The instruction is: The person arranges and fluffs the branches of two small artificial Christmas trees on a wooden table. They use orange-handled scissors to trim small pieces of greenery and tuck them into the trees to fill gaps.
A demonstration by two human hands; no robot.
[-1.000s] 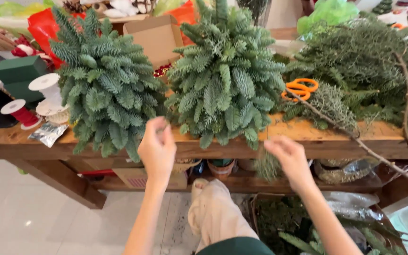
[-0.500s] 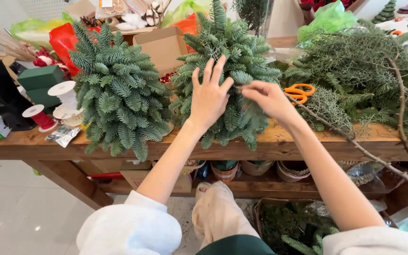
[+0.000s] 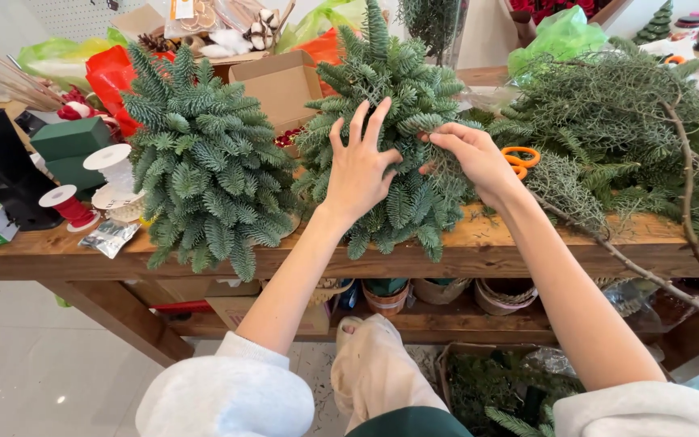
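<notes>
Two small fir-branch trees are observed on the front edge of a wooden workbench (image 3: 527, 243). The right-hand fir tree (image 3: 402, 121) is engaged by both hands. The left hand (image 3: 359, 166) is laid flat against its front with the fingers spread apart, nothing being clasped. The right hand (image 3: 472, 158) is pressed in from the right side, its fingertips drawn together on a sprig of the foliage. The left-hand fir tree (image 3: 204, 178) is found just beside, untouched. Orange-handled scissors (image 3: 519, 158) are noted just behind the right hand, near a heap of loose evergreen branches (image 3: 616, 121). Ribbon spools (image 3: 70, 206) and a green foam block (image 3: 70, 139) are recorded at the bench's left end.
</notes>
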